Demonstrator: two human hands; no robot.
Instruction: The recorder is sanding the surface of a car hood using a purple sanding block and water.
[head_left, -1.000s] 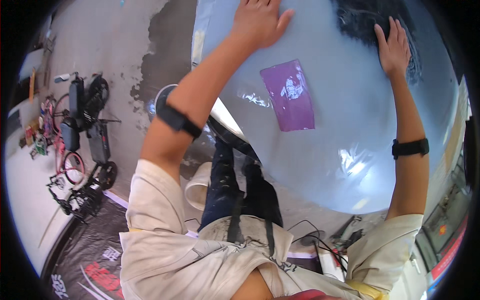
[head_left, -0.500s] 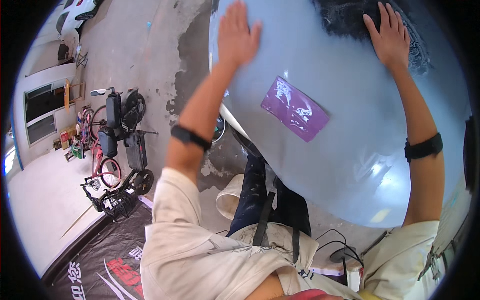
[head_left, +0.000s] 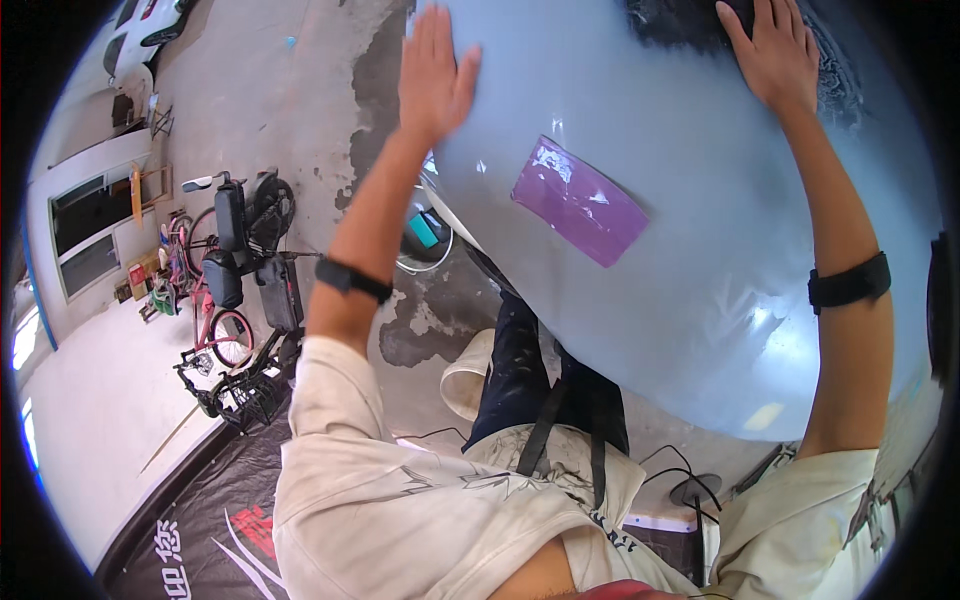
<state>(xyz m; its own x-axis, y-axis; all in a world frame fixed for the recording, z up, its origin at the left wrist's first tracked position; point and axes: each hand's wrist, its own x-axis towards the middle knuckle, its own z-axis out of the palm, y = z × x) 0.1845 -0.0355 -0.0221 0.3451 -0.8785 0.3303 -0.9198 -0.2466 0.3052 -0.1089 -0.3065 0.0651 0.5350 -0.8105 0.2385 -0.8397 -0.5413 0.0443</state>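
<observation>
A large, curved, pale blue-grey panel (head_left: pixel 690 300) with a glossy, wet-looking surface spreads out in front of me. My left hand (head_left: pixel 435 85) lies flat at its left edge, fingers stretched out and thumb apart, holding nothing. Farther right, my right hand (head_left: pixel 777 60) rests palm down beside a dark bare patch (head_left: pixel 680 20) with whitish smears around it; its fingertips are partly cut off by the top of the view. Between my forearms, a purple rectangular sheet (head_left: pixel 585 205), which looks like sandpaper, lies on the panel with neither hand touching it.
A dark bucket with a teal block (head_left: pixel 423 231) stands on the floor by the panel's left edge. An off-white bucket (head_left: pixel 466 375) is beside my legs. A pink bicycle (head_left: pixel 215 330) and a dark electric bike (head_left: pixel 230 220) stand left. Black cables (head_left: pixel 680 465) run at lower right.
My left hand has slid left along the panel's edge. The right hand sits slightly higher in view. The teal block in the dark bucket now shows past my left forearm.
</observation>
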